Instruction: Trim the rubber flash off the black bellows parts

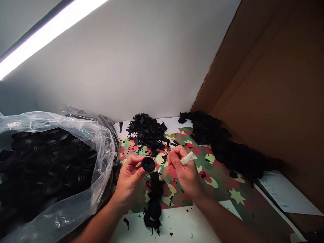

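My left hand (133, 172) pinches a round black rubber cup (148, 164) between thumb and fingers, its hollow face turned toward me. Facing it from the right, my right hand (183, 170) is closed around a slim hand tool with a pale, wrapped handle (189, 158). The tool's thin tip points up and left, apart from the cup; its exact kind is hard to make out. Below and between the hands lies a strip of black rubber scraps (155, 199). Farther back rises a heap of black shavings (146, 130).
At left, a clear plastic bag (105, 145) holds many ribbed black rubber parts (53, 155). Another black pile (215, 131) runs along the cardboard wall (273, 84) at right. A camouflage-patterned sheet (210, 189) covers the table. A white paper (291, 194) lies at right.
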`<state>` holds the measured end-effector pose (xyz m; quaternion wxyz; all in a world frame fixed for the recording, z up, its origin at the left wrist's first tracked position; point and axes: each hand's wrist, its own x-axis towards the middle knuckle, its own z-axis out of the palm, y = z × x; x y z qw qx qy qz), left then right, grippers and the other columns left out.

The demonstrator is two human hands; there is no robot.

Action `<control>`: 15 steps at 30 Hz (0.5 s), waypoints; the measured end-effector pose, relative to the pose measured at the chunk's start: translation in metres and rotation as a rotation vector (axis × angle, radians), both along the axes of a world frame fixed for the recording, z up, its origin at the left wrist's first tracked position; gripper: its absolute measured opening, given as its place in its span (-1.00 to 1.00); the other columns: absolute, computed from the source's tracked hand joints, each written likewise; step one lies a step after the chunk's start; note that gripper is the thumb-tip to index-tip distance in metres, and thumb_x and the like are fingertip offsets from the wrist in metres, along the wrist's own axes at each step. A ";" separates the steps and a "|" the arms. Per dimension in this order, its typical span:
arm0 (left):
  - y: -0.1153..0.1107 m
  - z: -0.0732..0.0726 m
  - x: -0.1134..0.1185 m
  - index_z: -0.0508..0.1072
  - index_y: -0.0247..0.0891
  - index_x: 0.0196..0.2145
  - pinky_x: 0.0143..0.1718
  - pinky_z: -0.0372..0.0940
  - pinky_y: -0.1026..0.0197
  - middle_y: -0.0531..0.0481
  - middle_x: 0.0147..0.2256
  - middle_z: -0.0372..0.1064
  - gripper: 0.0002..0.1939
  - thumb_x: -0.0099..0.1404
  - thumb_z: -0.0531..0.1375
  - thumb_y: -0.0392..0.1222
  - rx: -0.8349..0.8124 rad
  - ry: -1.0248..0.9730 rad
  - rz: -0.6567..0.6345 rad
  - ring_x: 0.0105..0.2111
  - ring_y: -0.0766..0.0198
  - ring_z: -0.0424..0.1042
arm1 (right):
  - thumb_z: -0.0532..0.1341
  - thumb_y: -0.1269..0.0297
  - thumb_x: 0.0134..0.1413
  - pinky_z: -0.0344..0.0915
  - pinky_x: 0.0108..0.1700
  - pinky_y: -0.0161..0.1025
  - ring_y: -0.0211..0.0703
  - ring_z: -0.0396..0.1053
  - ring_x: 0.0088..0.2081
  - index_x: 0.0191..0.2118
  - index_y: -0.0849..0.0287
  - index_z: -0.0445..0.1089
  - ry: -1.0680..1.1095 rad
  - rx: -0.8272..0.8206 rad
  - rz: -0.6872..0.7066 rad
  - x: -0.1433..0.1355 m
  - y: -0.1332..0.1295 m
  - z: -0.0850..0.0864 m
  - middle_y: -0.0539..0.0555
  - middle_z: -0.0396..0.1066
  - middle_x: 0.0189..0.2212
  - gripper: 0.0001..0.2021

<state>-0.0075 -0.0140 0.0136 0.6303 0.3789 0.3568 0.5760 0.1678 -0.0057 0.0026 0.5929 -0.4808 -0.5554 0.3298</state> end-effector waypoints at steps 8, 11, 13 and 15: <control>0.002 -0.008 -0.004 0.58 -0.21 -0.37 -0.18 0.37 0.27 -0.01 -0.26 0.57 -0.76 0.03 0.52 -0.17 0.069 0.082 0.019 -0.25 0.26 0.50 | 0.23 0.44 0.19 0.34 -0.45 -0.32 -0.25 0.39 -0.48 -0.29 0.12 0.52 -0.280 0.274 0.157 -0.008 -0.010 0.012 0.00 0.46 -0.46 -0.87; 0.004 -0.013 -0.005 0.58 -0.20 -0.37 -0.12 0.37 0.23 -0.03 -0.24 0.58 -0.75 0.01 0.53 -0.16 0.109 0.125 0.022 -0.20 0.21 0.52 | 0.22 0.49 0.18 0.40 -0.40 -0.32 -0.23 0.45 -0.43 -0.26 0.13 0.52 -0.314 0.352 0.176 -0.011 -0.012 0.011 0.02 0.50 -0.44 -0.85; 0.004 -0.014 -0.005 0.59 -0.20 -0.37 -0.12 0.38 0.19 -0.06 -0.23 0.59 -0.75 0.01 0.53 -0.15 0.133 0.154 0.020 -0.19 0.18 0.53 | 0.22 0.50 0.19 0.42 -0.39 -0.34 -0.24 0.46 -0.43 -0.26 0.12 0.52 -0.327 0.376 0.175 -0.011 -0.012 0.009 0.02 0.51 -0.44 -0.84; 0.004 -0.014 -0.006 0.59 -0.20 -0.37 -0.12 0.39 0.17 -0.07 -0.22 0.59 -0.76 0.02 0.52 -0.17 0.149 0.183 0.021 -0.19 0.15 0.53 | 0.22 0.51 0.19 0.42 -0.39 -0.36 -0.25 0.46 -0.45 -0.27 0.12 0.51 -0.342 0.388 0.170 -0.010 -0.012 0.007 0.02 0.50 -0.44 -0.84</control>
